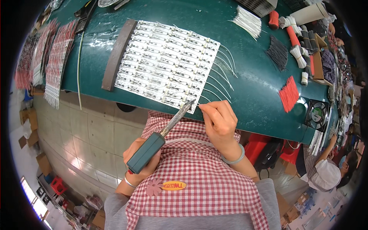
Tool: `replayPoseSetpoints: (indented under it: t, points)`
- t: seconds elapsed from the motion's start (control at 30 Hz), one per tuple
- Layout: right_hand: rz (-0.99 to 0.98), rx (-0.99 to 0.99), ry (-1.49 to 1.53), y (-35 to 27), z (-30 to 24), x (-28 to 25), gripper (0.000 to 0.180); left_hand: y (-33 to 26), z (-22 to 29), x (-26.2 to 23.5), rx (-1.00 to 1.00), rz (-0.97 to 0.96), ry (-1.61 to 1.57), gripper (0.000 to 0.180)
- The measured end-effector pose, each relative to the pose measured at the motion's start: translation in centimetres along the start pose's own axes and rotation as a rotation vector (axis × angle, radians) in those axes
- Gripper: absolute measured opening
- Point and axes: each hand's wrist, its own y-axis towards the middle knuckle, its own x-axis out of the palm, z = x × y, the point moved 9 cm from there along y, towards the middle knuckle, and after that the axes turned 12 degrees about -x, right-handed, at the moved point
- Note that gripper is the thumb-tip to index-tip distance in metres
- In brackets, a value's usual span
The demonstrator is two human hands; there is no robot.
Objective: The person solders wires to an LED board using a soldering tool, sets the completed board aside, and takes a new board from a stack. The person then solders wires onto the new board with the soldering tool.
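Note:
My left hand [143,163] is wrapped round the green handle of a soldering iron [147,152]. The iron's tip meets the near right corner of a white circuit board panel [163,63], which carries rows of small parts and thin wires. At that same corner my right hand [220,122] is closed in a pinch, with the end of a thin white wire [204,98] at its fingertips. Several white wires [221,71] curve out from the panel's right edge. Along its left edge runs a dark brown bar [119,55].
Bundles of white [247,22], black [276,53] and red wires [289,94] lie on the green table [253,99]. A small fan [317,114] stands at the right edge. More wired panels [59,57] hang over the left side. A co-worker [324,172] sits at the right.

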Motion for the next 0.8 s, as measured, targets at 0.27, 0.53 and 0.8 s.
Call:
replayPoseSetpoints:
  t: [0.27, 0.53, 0.8]
  points:
    - [-0.045, 0.033, -0.015, 0.4, -0.4, 0.3, 0.023, -0.1, -0.3, -0.1, 0.022, 0.0, -0.05, 0.03]
    - [-0.071, 0.074, -0.029, 0.3, -0.7, 0.8, 0.017, -0.7, -0.7, -0.6, 0.049, 0.062, -0.312, 0.028]
    - [-0.04, 0.068, -0.012, 0.5, -1.2, 1.0, 0.017, -1.3, -1.5, -0.5, -0.015, 0.033, -0.316, 0.032]
